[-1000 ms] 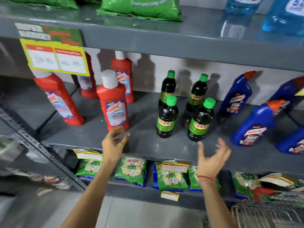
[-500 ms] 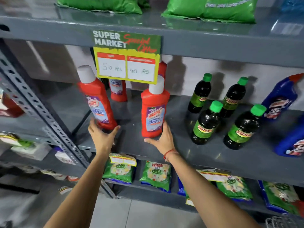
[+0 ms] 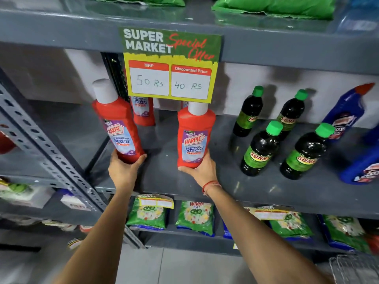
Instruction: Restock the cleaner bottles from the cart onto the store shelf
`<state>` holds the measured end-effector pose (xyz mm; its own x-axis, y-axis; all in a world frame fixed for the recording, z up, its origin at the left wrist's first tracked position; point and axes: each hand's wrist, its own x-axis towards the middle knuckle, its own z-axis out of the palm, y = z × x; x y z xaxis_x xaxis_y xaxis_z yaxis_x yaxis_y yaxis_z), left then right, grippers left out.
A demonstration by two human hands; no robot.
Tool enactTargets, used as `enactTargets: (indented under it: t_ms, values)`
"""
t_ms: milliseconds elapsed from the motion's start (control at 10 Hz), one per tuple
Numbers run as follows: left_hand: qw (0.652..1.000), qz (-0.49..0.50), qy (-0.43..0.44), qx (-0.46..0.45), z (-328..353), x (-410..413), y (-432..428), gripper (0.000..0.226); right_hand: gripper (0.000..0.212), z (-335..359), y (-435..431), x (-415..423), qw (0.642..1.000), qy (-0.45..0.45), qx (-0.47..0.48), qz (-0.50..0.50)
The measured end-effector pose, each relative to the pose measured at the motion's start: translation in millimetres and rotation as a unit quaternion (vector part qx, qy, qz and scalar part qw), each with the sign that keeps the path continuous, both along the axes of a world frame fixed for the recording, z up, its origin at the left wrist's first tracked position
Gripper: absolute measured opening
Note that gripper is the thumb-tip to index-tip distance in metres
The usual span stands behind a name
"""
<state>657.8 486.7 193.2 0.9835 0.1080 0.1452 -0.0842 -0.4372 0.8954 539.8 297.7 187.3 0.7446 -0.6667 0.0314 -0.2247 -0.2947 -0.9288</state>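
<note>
Red Harpic bottles [image 3: 195,136], 40 Rs

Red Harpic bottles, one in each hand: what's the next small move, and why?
Probably stand the tilted left bottle upright. The left hand cups its base while its cap leans left toward the shelf post; the right bottle in the right hand looks upright on the shelf, front facing out.
</note>
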Motion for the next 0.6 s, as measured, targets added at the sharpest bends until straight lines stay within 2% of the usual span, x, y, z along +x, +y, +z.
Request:
enactTargets:
  t_ms: [300,500,600]
  values:
    - [1.0,0.001,0.011,0.006,1,0,-2,0.082,0.079,2,10,2,1.0,0.005,0.005,-0.027]
    - [1.0,-0.014,0.026,0.0,5,-2,-1,0.081,0.08,4,8,0,1.0,0.017,0.003,-0.005]
    - [0.999,-0.03,0.02,-0.003,8,-8,1,0.081,0.072,8,5,-11,1.0,0.008,0.004,0.005]
